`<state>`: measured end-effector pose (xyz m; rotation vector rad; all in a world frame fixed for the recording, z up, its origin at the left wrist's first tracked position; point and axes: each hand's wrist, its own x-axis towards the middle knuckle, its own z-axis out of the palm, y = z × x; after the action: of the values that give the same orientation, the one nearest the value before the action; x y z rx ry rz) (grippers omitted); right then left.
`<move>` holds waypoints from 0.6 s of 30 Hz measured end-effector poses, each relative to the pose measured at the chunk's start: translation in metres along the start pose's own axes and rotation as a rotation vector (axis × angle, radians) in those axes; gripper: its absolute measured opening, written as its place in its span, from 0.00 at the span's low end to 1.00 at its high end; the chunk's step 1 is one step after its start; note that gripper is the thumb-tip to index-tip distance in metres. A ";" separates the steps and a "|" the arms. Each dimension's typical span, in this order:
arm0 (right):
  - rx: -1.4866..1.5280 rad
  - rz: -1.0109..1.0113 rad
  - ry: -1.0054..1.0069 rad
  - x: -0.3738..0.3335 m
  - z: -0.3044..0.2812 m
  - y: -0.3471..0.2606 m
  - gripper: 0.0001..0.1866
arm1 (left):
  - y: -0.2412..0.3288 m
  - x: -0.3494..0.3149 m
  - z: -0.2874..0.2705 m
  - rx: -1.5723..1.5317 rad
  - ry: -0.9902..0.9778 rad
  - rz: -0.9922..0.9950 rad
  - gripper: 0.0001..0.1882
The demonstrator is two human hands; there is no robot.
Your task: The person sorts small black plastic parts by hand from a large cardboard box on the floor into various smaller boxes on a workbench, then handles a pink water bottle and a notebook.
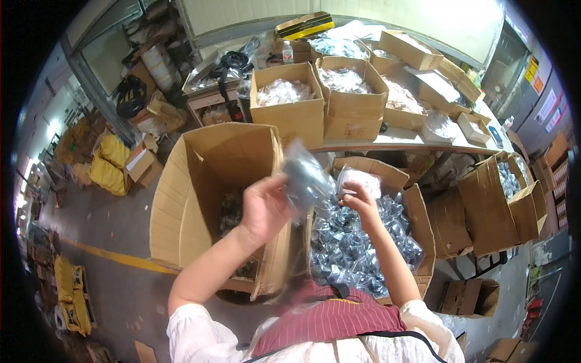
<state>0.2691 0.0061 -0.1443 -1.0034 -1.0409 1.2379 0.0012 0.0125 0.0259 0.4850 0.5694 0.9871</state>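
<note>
My left hand (264, 209) is closed on a clear plastic bag (305, 175) with something dark inside, blurred by motion. It is above the inner walls of two large cartons. My right hand (361, 202) has its fingers bent together beside the bag; what they pinch is unclear. Just beyond them shows a whitish-pink packet (364, 181), and whether the fingers touch it cannot be made out. Under my right hand, an open carton (425, 227) is filled with clear bags of dark items (357, 251). A taller carton (175, 199) at left holds dark bagged pieces low inside.
Along the far table (387, 146) stand cartons of clear packets (284, 115), a bottle (287, 52) and a phone (496, 137). Another carton (490, 209) with bagged items is at right. Yellow sacks (111, 164) lie on the floor at left.
</note>
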 end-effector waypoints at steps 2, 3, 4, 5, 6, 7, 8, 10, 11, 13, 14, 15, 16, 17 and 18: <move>-0.951 -0.007 0.051 0.008 -0.059 0.081 0.36 | 0.013 0.013 -0.018 -0.505 -0.321 -0.122 0.25; -1.202 0.154 0.076 -0.007 -0.101 0.131 0.44 | 0.010 0.023 -0.017 -0.512 -0.380 -0.074 0.28; -1.236 0.495 -0.094 -0.016 -0.069 0.145 0.50 | 0.022 0.012 -0.039 -0.488 -0.369 0.044 0.30; -1.343 0.621 -0.233 -0.034 -0.075 0.159 0.52 | 0.030 0.009 -0.040 -0.531 -0.366 0.010 0.33; -1.531 0.685 -0.422 -0.048 -0.054 0.160 0.54 | 0.039 -0.001 -0.044 -0.486 -0.337 0.059 0.30; -1.714 0.550 -0.452 -0.071 -0.050 0.167 0.55 | 0.043 -0.006 -0.044 -0.453 -0.351 0.075 0.29; -1.867 0.471 -0.398 -0.085 -0.073 0.183 0.57 | 0.039 -0.001 -0.037 -0.436 -0.387 0.064 0.28; -1.667 0.454 -0.232 -0.092 -0.084 0.191 0.54 | 0.036 0.005 -0.034 -0.438 -0.408 0.035 0.28; -1.673 0.463 -0.230 -0.095 -0.095 0.191 0.54 | 0.033 0.008 -0.032 -0.432 -0.431 0.008 0.27; -1.516 0.495 -0.264 -0.084 -0.079 0.169 0.47 | 0.033 0.006 -0.036 -0.379 -0.369 0.014 0.26; -1.520 0.500 -0.254 -0.080 -0.078 0.162 0.47 | 0.030 0.009 -0.034 -0.332 -0.333 0.004 0.26; -1.566 0.412 -0.300 -0.075 -0.075 0.157 0.45 | 0.028 0.010 -0.035 -0.270 -0.322 0.009 0.24; -1.609 0.322 -0.348 -0.071 -0.071 0.152 0.42 | 0.024 0.013 -0.039 -0.269 -0.326 0.010 0.24; -1.667 0.250 -0.386 -0.068 -0.064 0.148 0.40 | 0.020 0.016 -0.045 -0.203 -0.296 0.006 0.24; -1.670 0.250 -0.377 -0.067 -0.067 0.151 0.40 | 0.016 0.018 -0.045 -0.139 -0.272 -0.003 0.23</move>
<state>0.2966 -0.0517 -0.3106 -2.1925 -2.3930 0.4989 -0.0302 0.0417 -0.0018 0.4846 0.2557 0.9325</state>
